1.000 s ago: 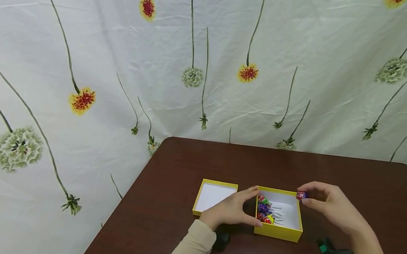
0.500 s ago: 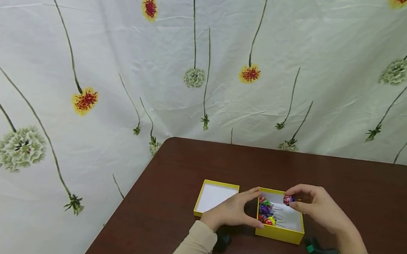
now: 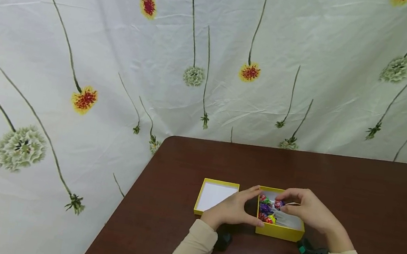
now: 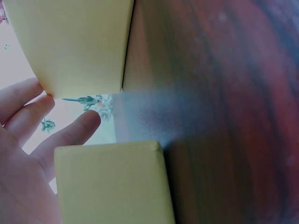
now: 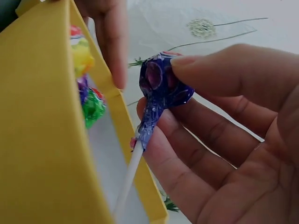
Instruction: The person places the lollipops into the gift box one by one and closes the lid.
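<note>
The lollipop [image 3: 278, 204], pinched in the right hand [image 3: 306, 213], has been lowered into the yellow box [image 3: 279, 232]; the box's left wall is steadied by the spread left hand [image 3: 232, 210].

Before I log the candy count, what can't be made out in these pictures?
- Head view: the lollipops in the yellow box are too small to count, and the right hand covers part of them.
- Right wrist view: the box wall hides most sweets, and the held lollipop has its stick cut off below.
- Left wrist view: the table is blurred, and the left hand is cut by the edge.
</note>
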A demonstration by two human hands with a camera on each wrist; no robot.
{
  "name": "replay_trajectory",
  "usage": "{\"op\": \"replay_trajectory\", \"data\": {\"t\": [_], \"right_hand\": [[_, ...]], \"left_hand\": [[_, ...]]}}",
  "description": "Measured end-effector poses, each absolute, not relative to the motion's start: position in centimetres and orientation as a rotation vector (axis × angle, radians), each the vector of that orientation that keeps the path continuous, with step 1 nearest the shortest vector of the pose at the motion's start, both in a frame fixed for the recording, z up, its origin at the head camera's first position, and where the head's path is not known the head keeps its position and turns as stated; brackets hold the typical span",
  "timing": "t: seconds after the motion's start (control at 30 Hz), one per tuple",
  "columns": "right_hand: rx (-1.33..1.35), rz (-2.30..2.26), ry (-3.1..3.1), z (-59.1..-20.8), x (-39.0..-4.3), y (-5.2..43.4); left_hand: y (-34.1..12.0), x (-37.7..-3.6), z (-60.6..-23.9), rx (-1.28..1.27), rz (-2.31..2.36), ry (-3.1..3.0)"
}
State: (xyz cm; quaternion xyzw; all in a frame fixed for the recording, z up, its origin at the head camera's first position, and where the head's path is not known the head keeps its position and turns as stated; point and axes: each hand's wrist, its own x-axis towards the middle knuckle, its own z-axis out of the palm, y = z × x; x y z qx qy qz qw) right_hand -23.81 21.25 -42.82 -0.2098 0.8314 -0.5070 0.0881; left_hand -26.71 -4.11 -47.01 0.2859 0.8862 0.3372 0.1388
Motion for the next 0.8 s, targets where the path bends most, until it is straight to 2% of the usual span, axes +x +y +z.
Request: {"op": "replay_trajectory", "data": {"t": [0.8], "right_hand": [[-0.647, -1.435, 2.427, -44.3, -24.4, 19.7]], "left_hand": [[-4.1, -26.5, -46.9, 0.836, 0.992, 2.545]]}}
